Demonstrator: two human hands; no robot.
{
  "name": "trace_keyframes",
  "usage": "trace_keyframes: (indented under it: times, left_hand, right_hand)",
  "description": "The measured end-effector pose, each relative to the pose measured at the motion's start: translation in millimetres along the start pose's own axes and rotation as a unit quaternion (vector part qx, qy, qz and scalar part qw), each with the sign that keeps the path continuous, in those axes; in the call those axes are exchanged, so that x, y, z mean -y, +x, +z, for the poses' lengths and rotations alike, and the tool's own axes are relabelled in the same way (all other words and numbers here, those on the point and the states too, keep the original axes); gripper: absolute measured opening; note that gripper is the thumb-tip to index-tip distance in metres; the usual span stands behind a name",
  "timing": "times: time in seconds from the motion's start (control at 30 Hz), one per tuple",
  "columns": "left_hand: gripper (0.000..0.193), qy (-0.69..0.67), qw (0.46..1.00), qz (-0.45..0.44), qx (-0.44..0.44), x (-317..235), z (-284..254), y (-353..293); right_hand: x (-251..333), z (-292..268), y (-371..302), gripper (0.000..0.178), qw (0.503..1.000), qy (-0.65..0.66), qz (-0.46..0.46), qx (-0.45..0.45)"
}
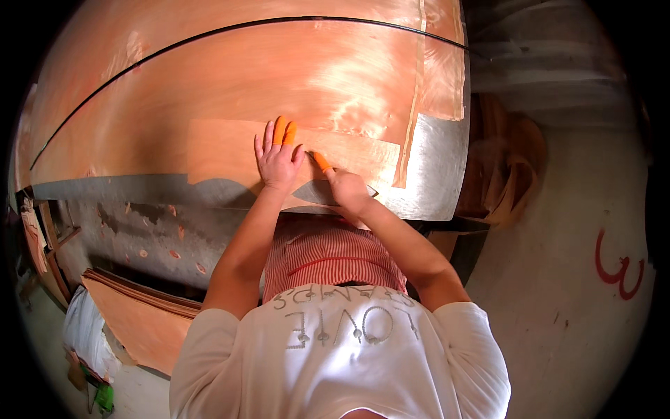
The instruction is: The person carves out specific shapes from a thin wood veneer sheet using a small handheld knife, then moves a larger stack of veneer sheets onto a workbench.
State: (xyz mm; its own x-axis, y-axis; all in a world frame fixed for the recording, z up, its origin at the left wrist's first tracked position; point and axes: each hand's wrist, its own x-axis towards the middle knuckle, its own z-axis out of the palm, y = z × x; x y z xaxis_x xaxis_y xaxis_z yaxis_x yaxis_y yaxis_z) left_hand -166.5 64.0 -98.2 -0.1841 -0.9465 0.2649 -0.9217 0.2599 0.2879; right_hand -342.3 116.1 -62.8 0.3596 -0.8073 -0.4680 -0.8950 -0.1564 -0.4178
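Observation:
A smaller piece of thin wood veneer (230, 150) lies over large veneer sheets at the near edge of the table. My left hand (278, 164) presses flat on it with the fingers stretched; two wear orange finger covers. My right hand (347, 187) is closed around a slim knife (311, 153), its tip on the veneer just right of my left hand. An orange cover sits on the right index finger too. Most of the knife is hidden by my hand. The piece's near edge is curved and uneven, and a narrow strip (307, 204) hangs by my waist.
A long thin black rod or cord (307, 18) arcs across the large veneer sheet (230, 77). Bare metal tabletop (440, 160) shows at the right. Stacked veneer (143, 314) stands at lower left, beside a white sack (87, 328). Curled scraps (513, 167) lie right of the table.

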Motion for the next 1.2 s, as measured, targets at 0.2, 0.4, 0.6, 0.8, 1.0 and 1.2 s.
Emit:
trace_keyframes:
  times: [0.2, 0.4, 0.6, 0.8, 1.0, 1.2]
  left_hand:
    - [0.060, -0.014, 0.999, -0.013, 0.025, -7.7, -6.8, 5.7]
    - [0.059, -0.026, 0.999, -0.009, 0.028, -9.2, -5.4, 7.2]
    - [0.058, -0.009, 0.999, -0.009, 0.034, -8.8, -2.2, 9.4]
    - [0.059, -0.008, 0.999, -0.017, 0.030, -5.1, -1.5, 6.8]
    - [0.061, -0.030, 0.999, -0.014, 0.014, -3.7, -9.1, 10.4]
    - [0.062, -0.062, 0.998, -0.029, 0.012, 0.2, -13.6, 8.5]
  right_hand:
    - [-63.8, -15.4, -43.1, 0.027, 0.996, -0.049, -0.077, -0.001]
    - [-125.9, -57.5, -49.6, 0.022, 0.984, -0.115, -0.096, 0.099]
    - [-181.5, -99.8, -38.0, 0.026, 0.980, -0.069, 0.004, 0.186]
    - [-176.3, -142.6, -39.0, 0.025, 0.936, -0.224, -0.155, 0.222]
    - [-124.1, -131.8, -27.8, 0.044, 0.949, -0.147, -0.277, 0.027]
    - [-67.9, -110.6, 60.4, 0.011, 0.933, -0.200, -0.298, 0.036]
